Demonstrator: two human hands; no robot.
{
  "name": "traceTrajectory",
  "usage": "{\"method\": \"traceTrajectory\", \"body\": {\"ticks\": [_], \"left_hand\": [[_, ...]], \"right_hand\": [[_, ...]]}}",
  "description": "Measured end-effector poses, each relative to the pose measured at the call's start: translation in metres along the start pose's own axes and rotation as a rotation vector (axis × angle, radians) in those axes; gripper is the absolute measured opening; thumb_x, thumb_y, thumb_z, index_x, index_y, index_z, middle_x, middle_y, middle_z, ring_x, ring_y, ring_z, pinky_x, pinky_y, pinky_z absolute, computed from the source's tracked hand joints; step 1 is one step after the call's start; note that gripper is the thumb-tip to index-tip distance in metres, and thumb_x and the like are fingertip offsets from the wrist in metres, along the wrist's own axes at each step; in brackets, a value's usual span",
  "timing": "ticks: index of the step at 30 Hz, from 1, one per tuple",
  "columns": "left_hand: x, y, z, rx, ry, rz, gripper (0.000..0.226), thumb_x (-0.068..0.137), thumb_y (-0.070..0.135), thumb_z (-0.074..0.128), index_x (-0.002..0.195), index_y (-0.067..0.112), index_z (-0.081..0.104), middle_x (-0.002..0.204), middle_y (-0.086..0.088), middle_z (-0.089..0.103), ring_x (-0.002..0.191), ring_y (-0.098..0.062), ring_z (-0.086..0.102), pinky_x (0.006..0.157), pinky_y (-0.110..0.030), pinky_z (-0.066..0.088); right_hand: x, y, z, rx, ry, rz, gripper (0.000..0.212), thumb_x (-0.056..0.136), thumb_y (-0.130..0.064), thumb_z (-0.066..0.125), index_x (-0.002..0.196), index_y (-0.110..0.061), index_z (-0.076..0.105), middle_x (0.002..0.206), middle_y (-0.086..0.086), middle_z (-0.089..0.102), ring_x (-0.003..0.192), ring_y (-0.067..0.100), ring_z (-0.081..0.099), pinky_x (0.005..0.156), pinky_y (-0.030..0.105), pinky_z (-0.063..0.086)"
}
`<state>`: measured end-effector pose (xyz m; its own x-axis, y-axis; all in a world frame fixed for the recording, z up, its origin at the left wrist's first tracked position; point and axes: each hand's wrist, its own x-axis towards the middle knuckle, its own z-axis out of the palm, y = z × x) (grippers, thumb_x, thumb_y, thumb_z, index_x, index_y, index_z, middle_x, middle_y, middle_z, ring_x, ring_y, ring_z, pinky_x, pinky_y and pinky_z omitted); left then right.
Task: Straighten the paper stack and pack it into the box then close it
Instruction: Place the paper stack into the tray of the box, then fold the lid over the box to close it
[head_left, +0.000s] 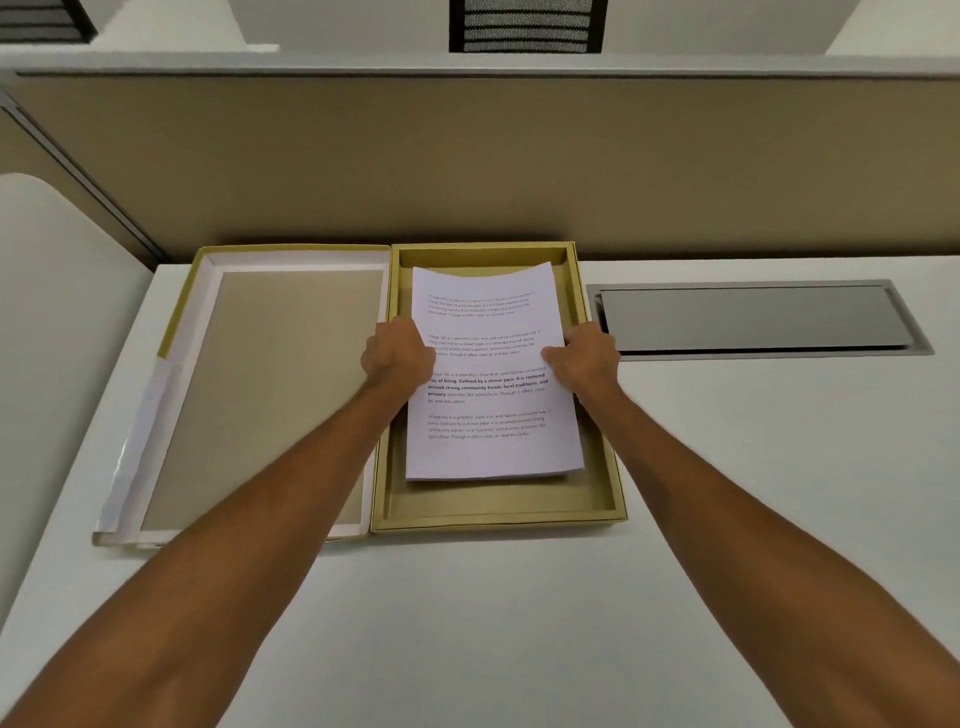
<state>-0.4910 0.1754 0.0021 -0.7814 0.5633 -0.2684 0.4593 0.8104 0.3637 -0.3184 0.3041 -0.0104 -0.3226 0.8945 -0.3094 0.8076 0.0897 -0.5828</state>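
Observation:
A white paper stack (491, 415) with printed text sits inside the open yellow-tan box (498, 506) at the middle of the desk, its far end curling up slightly. My left hand (397, 356) grips the stack's left edge and my right hand (584, 356) grips its right edge, thumbs on top of the sheet. The box lid (270, 384) lies open and flat to the left, joined to the box along its long side, inner face up.
A grey metal cable-tray flap (753, 317) is set into the white desk (519, 623) right of the box. A tan partition wall (467, 156) rises just behind the box. A pale curved panel (47, 312) stands at the left.

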Motion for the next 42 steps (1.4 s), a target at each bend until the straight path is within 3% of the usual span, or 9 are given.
{"method": "traceTrajectory", "body": {"ticks": [8,12,15,18,20,24,29,34,42], "left_hand": [[0.000,0.008,0.000,-0.030,-0.013,-0.026,0.039,0.093,0.034,0.066,0.117,0.003,0.062,0.116,-0.016,0.067,0.100,-0.034,0.067,0.080,-0.041,0.058],[-0.012,0.003,-0.007,-0.182,0.065,-0.045,0.034,0.093,0.038,0.065,0.100,0.005,0.062,0.106,-0.014,0.071,0.081,-0.027,0.066,0.062,-0.033,0.049],[-0.036,-0.011,-0.018,-0.287,0.172,-0.045,0.042,0.093,0.034,0.065,0.120,0.002,0.061,0.112,-0.017,0.071,0.091,-0.030,0.069,0.069,-0.033,0.051],[-0.073,-0.039,-0.029,-0.482,0.277,-0.067,0.048,0.093,0.028,0.066,0.135,0.008,0.056,0.116,-0.012,0.072,0.097,-0.028,0.071,0.079,-0.033,0.055],[-0.103,-0.063,-0.029,-0.657,0.330,-0.185,0.037,0.092,0.026,0.067,0.126,0.014,0.061,0.109,-0.009,0.073,0.084,-0.021,0.072,0.074,-0.033,0.060],[-0.166,-0.114,-0.008,-1.070,0.372,-0.635,0.029,0.086,0.024,0.074,0.110,0.013,0.062,0.099,-0.009,0.071,0.069,-0.018,0.068,0.062,-0.032,0.057],[-0.195,-0.139,0.013,-1.325,0.295,-0.988,0.068,0.077,0.028,0.085,0.129,0.007,0.047,0.106,-0.016,0.061,0.085,-0.030,0.068,0.079,-0.045,0.060],[-0.178,-0.144,0.005,-1.330,0.260,-0.929,0.043,0.083,0.009,0.075,0.122,-0.002,0.059,0.116,-0.023,0.067,0.085,-0.035,0.071,0.073,-0.046,0.061],[-0.185,-0.140,0.014,-1.216,0.483,-0.727,0.031,0.085,-0.001,0.068,0.107,0.009,0.048,0.107,-0.014,0.062,0.081,-0.032,0.065,0.077,-0.041,0.060]], "right_hand": [[-0.009,-0.013,-0.004,0.019,-0.041,0.052,0.020,0.094,-0.029,0.065,0.094,-0.011,0.056,0.103,0.008,0.068,0.079,0.021,0.062,0.054,0.025,0.045],[-0.017,-0.012,-0.009,0.023,-0.021,0.029,0.027,0.095,-0.031,0.064,0.079,-0.012,0.053,0.086,0.003,0.060,0.063,0.014,0.056,0.045,0.020,0.035],[-0.037,-0.008,-0.015,0.035,0.068,-0.049,0.036,0.096,-0.032,0.062,0.067,-0.019,0.046,0.073,-0.002,0.058,0.062,0.016,0.057,0.045,0.019,0.034],[-0.066,-0.002,-0.019,0.017,0.097,-0.198,0.023,0.097,-0.030,0.062,0.108,-0.010,0.066,0.112,0.008,0.070,0.096,0.026,0.067,0.072,0.030,0.057],[-0.091,0.005,-0.017,0.023,0.103,-0.289,0.040,0.098,-0.026,0.063,0.134,-0.009,0.059,0.135,0.011,0.063,0.119,0.028,0.061,0.093,0.032,0.049],[-0.155,0.018,-0.002,-0.006,0.057,-0.481,0.041,0.098,-0.021,0.062,0.137,-0.009,0.057,0.139,0.009,0.061,0.125,0.025,0.057,0.103,0.032,0.046],[-0.231,0.040,0.036,-0.226,0.014,-0.665,0.049,0.095,-0.019,0.067,0.141,-0.006,0.057,0.145,0.013,0.058,0.135,0.032,0.054,0.111,0.048,0.045],[-0.259,0.052,0.071,-0.473,-0.187,-0.587,0.064,0.107,-0.047,0.022,0.162,-0.020,0.005,0.170,0.002,0.001,0.156,0.023,-0.006,0.122,0.041,-0.009],[-0.263,0.059,0.084,-0.688,-0.154,-0.566,0.069,0.101,-0.051,0.002,0.160,-0.018,-0.007,0.169,0.005,-0.011,0.154,0.027,-0.018,0.117,0.058,-0.017]]}}
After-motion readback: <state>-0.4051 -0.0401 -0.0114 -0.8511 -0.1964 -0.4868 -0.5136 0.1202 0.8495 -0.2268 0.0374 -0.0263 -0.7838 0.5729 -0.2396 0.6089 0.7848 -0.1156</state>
